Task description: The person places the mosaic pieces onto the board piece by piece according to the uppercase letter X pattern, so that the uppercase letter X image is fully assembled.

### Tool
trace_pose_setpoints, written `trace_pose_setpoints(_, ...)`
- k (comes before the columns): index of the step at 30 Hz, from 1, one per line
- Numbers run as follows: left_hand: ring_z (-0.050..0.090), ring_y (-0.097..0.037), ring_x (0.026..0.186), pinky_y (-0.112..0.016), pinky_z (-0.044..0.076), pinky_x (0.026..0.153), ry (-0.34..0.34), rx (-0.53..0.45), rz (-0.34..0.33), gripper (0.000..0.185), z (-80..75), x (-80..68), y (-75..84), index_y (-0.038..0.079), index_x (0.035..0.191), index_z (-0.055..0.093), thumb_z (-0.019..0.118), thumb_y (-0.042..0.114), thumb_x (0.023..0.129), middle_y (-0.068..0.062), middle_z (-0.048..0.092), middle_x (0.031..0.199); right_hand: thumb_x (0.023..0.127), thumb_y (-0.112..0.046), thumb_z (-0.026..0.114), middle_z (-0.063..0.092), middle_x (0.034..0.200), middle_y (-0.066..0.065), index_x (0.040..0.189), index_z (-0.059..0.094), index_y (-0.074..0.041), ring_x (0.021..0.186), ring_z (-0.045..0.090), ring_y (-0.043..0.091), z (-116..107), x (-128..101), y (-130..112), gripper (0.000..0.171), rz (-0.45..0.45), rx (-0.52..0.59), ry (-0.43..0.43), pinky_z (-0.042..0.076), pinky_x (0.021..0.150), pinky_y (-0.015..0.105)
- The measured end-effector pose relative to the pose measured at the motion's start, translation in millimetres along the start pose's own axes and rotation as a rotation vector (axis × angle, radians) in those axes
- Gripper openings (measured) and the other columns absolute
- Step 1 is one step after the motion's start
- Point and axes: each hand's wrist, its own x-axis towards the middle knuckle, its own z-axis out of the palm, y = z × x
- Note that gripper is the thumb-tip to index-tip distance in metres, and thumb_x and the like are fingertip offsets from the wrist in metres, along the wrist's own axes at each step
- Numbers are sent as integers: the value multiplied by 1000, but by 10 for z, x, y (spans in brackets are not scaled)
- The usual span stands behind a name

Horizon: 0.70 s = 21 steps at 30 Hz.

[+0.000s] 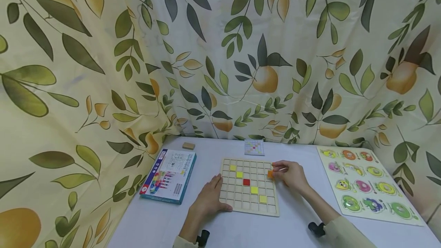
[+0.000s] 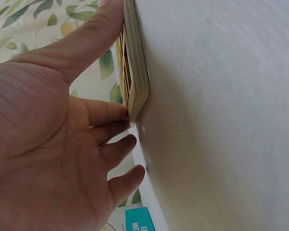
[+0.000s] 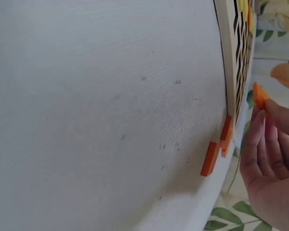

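Right hand [image 1: 291, 175] pinches a small orange tile [image 1: 270, 174] between thumb and fingertips, holding it at the right edge of a wooden grid board [image 1: 249, 191]. From the right wrist view, two more orange tiles [image 3: 217, 147] lie on the white worktop [image 1: 155, 221] just beside the board's right edge. Left hand [image 1: 208, 198] rests with fingers spread and relaxed, thumb lying along the board's left edge and fingertips touching its near left corner, gripping nothing. Yellow tiles [image 1: 254, 190] sit in the grid on a slant, with one red tile [image 1: 246, 181] among them. Near the far edge of the worktop, beyond the board, lies a small pattern card [image 1: 254, 147]. Toward the left edge lies a blue box [image 1: 169, 176], and behind it a small wooden block [image 1: 188, 146]. Along the right edge lies a fruit peg puzzle [image 1: 365, 183]. Leaf-print curtains [image 1: 220, 49] hang behind.
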Motion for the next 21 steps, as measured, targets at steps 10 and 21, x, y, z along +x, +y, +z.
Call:
trace_pose_setpoints(10,18,-25,149,-44,21,120,22,15,10,121,25,21,-27,6,155,26,80,63,63,-6,21,162,79,-9,81,72,88,3,111,71,-7,76,66,15,133,239,10,33,0,24,-10,53,61,23)
trace_pose_setpoints(21,18,-28,149,-46,20,120,21,-21,13,119,-29,-17,21,4,153,28,81,60,63,-8,21,162,81,-10,79,72,89,3,109,71,-5,78,68,14,250,333,-13,30,10,31,-40,55,64,24)
